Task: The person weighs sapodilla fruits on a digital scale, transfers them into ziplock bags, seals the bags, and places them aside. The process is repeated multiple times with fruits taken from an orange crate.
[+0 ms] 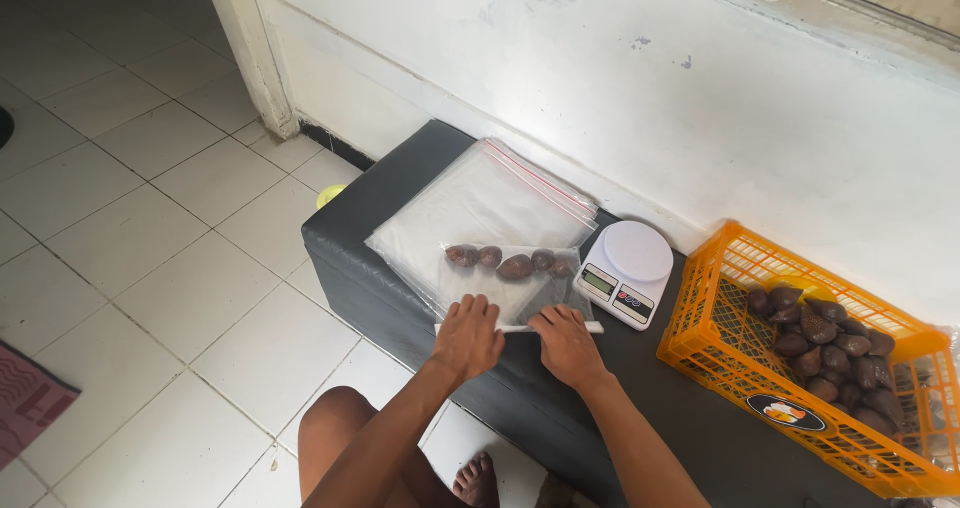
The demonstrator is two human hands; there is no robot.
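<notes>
Clear plastic bag (515, 283) of brown fruit, long axis nine-to-three; left hand (466, 334) and right hand (566, 344) press flat, palms down, on its six-o'clock edge.

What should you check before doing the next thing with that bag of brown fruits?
1. Both hands on the bag's near edge: ok, left hand and right hand press it.
2. Fruits inside the clear bag: ok, five brown fruits in a row.
3. Bag fully sealed: cannot tell.
4. Bag lies flat on the bench: ok.
5. White scale free: ok, nothing on it.
6. More fruit ready: ok, the orange crate holds plenty.
</notes>
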